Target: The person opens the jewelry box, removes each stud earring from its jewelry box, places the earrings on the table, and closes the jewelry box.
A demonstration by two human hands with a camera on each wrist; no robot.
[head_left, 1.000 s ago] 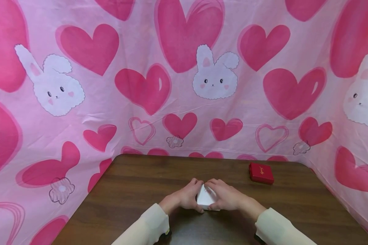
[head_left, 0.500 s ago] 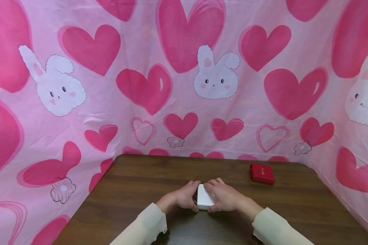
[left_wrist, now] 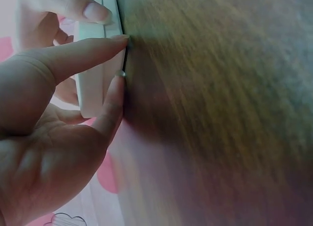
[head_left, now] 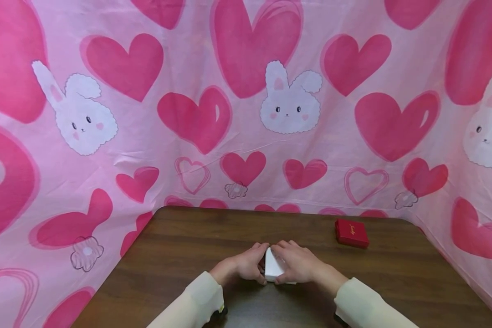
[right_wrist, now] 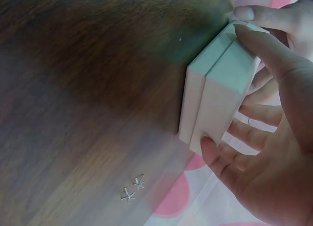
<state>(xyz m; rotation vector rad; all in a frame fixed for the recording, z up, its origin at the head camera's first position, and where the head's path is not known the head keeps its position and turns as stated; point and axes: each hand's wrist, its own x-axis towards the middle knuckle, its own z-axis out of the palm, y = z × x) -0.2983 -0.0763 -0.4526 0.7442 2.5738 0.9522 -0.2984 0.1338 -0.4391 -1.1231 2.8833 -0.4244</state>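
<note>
A small white box (head_left: 271, 270) with a lid seam around its sides sits on the table between both hands. My left hand (head_left: 248, 264) holds its left side; in the left wrist view the left thumb and a finger (left_wrist: 114, 96) touch the lower part by the tabletop. My right hand (head_left: 300, 263) grips the other side, its thumb (right_wrist: 259, 42) on the upper part near the seam in the right wrist view. Part of the box top is hidden under the right hand. Two small silvery star-shaped pieces (right_wrist: 128, 194) lie on the table beyond the box.
A flat red box (head_left: 351, 233) with gold lettering lies toward the back right of the brown wooden table (head_left: 197, 232). Pink cloth (head_left: 238, 136) printed with hearts and rabbits hangs behind the table and along its sides.
My left fingers have eased slightly away from the box's upper left side, and the right hand has shifted a little over its top. The red box stays in place.
</note>
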